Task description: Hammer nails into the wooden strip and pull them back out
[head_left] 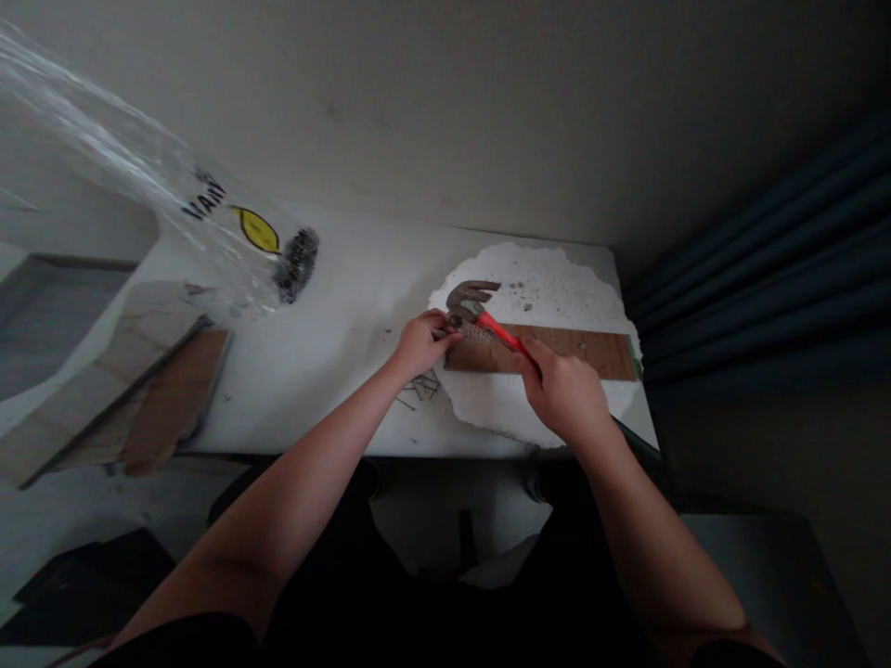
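Observation:
My right hand (565, 390) is wrapped round the red handle of a claw hammer (496, 327). The hammer's metal head, claw pointing away from me, is over the left end of a brown wooden board (585, 353). Right by the hammer head is my left hand (421, 341), thumb and fingers closed in a pinch at the board's left end. Whatever they hold is too small and dark to make out. Several loose nails (423, 386) lie on the table just below my left hand. Under the board is a white, ragged-edged sheet (501, 408) with dark crumbs on it.
The white table (334, 371) meets a wall at the back. Clear plastic wrap (229, 264) with a yellow print stands at the left. Brown and pale boards (177, 394) lean at the table's left end. A dark blue curtain (772, 278) hangs at the right.

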`<action>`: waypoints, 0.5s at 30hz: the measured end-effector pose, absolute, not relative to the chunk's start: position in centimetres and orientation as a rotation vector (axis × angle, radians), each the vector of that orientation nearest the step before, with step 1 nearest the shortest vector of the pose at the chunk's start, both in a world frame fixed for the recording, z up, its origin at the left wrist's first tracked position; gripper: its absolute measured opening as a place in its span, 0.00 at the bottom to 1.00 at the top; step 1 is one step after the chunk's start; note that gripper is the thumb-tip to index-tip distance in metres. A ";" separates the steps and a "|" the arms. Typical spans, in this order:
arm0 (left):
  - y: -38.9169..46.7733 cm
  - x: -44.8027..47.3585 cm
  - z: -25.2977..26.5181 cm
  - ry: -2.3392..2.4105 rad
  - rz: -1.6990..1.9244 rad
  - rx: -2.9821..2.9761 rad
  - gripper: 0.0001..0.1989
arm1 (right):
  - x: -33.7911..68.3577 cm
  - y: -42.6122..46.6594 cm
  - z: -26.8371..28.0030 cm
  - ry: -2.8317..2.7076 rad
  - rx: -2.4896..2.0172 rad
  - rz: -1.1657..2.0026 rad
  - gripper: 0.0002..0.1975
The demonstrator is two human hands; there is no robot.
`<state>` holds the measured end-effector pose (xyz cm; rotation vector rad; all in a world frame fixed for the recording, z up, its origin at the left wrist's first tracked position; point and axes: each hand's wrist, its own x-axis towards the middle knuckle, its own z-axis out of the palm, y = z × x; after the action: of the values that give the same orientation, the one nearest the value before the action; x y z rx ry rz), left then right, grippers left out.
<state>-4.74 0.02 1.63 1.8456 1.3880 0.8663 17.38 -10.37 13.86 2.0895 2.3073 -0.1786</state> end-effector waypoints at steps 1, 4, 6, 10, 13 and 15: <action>0.0 -4.7 1.6 1.379 0.871 1.837 0.08 | 17.4 -10.4 13.8 2.312 2.095 -0.181 0.25; 0.0 -4.7 1.3 1.342 0.887 1.826 0.08 | 17.4 -10.4 13.6 2.320 2.076 -0.183 0.24; 0.1 -4.8 1.3 1.324 0.888 1.839 0.08 | 17.4 -10.4 13.5 2.325 2.066 -0.173 0.23; 0.3 -5.2 1.8 1.296 0.867 1.819 0.08 | 17.4 -10.4 13.4 2.333 2.087 -0.165 0.23; 0.5 -5.6 2.2 1.243 0.853 1.707 0.09 | 17.6 -10.3 13.4 2.315 2.082 -0.183 0.23; 0.6 -5.7 2.2 1.209 0.857 1.635 0.13 | 17.7 -10.3 13.4 2.308 2.083 -0.195 0.24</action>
<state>-5.67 0.59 2.25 1.6354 1.2093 0.8569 17.70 -10.33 13.36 2.0831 2.3082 -0.1945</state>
